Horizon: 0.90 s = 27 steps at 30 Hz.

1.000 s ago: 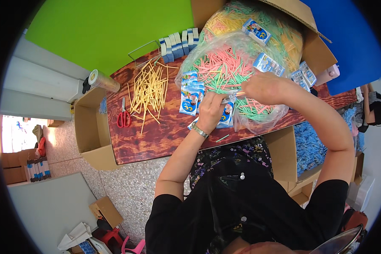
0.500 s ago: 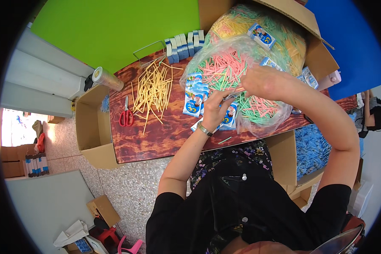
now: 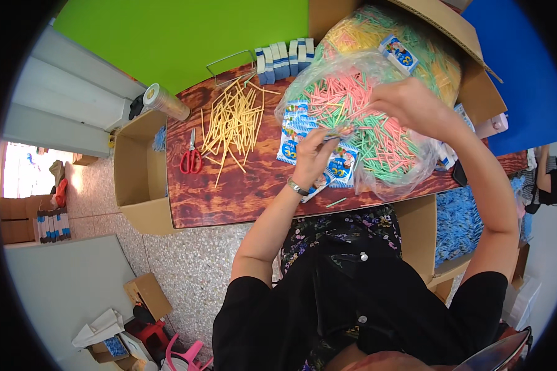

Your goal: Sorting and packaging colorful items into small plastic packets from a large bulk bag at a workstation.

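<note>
My left hand (image 3: 312, 156) pinches a small packet (image 3: 339, 131) by its side; pink ends of sticks seem to show at its mouth. To its right, my right hand (image 3: 413, 106) hovers over an open clear plastic bag (image 3: 387, 190), fingertips drawn together. Whatever those fingertips may hold is too small to make out. Inside the bag lie many short pink sticks (image 3: 339, 91) and green sticks (image 3: 372, 141). Several blue-and-white packets (image 3: 289, 143) lie beside and under my left hand, overlapping on the table.
Left on the patterned table (image 3: 220, 201) lie loose yellow sticks (image 3: 234, 120) and red-handled scissors (image 3: 191, 162). Small blue-and-white boxes (image 3: 283, 60) and a wire stand (image 3: 229, 62) are behind. A carton (image 3: 486, 99) holds a larger bag of sticks (image 3: 442, 68). Blue packets fill a box (image 3: 455, 226) lower right.
My right hand has moved away from the packet in my left hand, to the right and slightly up over the bag. My left hand still holds the packet. The whole view has shifted slightly.
</note>
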{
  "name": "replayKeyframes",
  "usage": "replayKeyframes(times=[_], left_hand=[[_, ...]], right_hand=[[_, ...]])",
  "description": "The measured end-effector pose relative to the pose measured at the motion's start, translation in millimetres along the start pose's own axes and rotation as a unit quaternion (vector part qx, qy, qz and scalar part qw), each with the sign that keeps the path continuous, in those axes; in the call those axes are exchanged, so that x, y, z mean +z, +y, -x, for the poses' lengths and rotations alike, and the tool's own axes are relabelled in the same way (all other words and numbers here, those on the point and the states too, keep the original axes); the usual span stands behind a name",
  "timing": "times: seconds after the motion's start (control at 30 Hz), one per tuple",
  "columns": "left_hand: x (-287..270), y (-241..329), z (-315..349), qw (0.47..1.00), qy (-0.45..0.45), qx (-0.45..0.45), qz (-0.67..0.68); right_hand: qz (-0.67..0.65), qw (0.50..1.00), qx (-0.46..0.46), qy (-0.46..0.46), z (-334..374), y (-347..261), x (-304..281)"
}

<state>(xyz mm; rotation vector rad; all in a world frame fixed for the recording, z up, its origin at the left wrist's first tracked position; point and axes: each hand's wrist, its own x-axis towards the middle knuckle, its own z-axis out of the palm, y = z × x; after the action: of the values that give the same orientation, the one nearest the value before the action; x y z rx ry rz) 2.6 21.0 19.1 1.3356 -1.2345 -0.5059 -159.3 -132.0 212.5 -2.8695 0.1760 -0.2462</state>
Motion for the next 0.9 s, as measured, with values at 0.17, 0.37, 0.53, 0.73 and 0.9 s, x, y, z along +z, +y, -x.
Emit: replayKeyframes(times=[0.17, 0.37, 0.53, 0.73, 0.9], left_hand=[[-72.7, -23.6, 27.8, 0.983, -0.003, -0.151, 0.101], [-102.3, -64.3, 28.3, 0.957, -0.091, -0.266, 0.069], [-78.0, -99.8, 25.8, 0.962, -0.019, -0.084, -0.258], [-62.7, -97.3, 29.1, 0.948, 0.039, -0.063, -0.309], [-55.0, -50.3, 31.6, 0.922, 0.077, -0.013, -0.378]], right_hand=[[-0.173, 0.959, 0.208, 0.083, 46.1, 20.3, 41.5], [-0.033, 0.975, 0.205, 0.078, 79.0, 44.0, 135.4], [-0.089, 0.960, 0.237, 0.117, 70.2, 31.1, 186.1], [0.099, 0.961, 0.259, 0.014, 72.2, 31.1, 191.3], [0.233, 0.942, 0.241, -0.029, 85.9, 30.9, 180.4]])
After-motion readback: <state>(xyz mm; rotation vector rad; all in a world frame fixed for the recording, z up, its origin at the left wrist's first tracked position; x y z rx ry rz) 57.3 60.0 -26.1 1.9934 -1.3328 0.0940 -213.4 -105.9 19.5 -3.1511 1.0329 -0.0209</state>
